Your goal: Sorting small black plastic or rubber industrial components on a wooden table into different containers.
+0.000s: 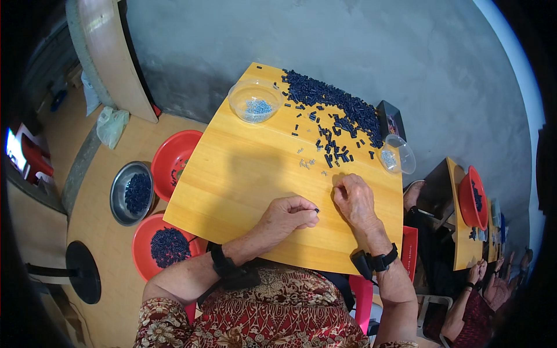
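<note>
My left hand (pixel 290 216) is raised over the near part of the yellow table, thumb and fingers pinched on a small black piece (pixel 317 210). Just right of it, my right hand (pixel 355 198) has its fingers curled together; whatever they may hold is hidden. Beyond my hands lie several small silver pins (pixel 306 163), perhaps screws. Past them, short black tube-like pieces (pixel 336 139) are scattered, running up to a large heap (pixel 325 95) of the same kind along the table's far edge.
On the table (pixel 203 197) stand a clear bowl (pixel 239 100) with silver bits, a tilted clear cup (pixel 407 152), and a black box (pixel 392 119). Left on the floor are red basins (pixel 139 249) and a steel bowl (pixel 118 200). Other people's hands (pixel 477 271) show at another table, right.
</note>
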{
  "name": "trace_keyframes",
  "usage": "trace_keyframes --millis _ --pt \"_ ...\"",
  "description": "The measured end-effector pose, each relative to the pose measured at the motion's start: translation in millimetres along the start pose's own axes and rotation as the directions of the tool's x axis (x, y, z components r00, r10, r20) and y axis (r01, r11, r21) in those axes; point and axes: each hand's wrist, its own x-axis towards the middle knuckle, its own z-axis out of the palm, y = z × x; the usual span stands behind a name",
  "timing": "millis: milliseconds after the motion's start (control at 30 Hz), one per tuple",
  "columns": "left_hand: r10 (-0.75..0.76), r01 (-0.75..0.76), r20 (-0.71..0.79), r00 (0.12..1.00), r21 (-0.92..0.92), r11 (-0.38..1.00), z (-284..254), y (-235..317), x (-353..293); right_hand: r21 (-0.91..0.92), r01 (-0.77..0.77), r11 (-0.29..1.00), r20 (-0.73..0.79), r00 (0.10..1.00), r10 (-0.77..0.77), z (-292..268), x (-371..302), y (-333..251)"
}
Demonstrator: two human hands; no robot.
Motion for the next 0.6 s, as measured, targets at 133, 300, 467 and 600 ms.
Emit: trace_keyframes --millis 133,300,467,600 --pt "0.009 -0.006 -0.061 0.998 0.047 0.999 1 1 0 0.34 -0.267 0.902 0.116 0.963 0.242 -14 -10 -24" --pt "0.071 -0.078 -0.127 0.989 -0.049 0.996 1 -1 1 0.518 -0.202 0.831 0.168 0.977 0.133 -19 -27 -54" --pt "0.104 -0.109 -0.133 0.986 -0.028 0.994 0 -2 2 0.531 -0.21 0.821 0.171 0.975 0.139 -22 -29 -71" --pt "0.171 -0.166 -0.122 0.978 0.052 0.985 1 -7 4 0.433 -0.044 0.9 0.063 0.998 0.019 -20 -28 -74"
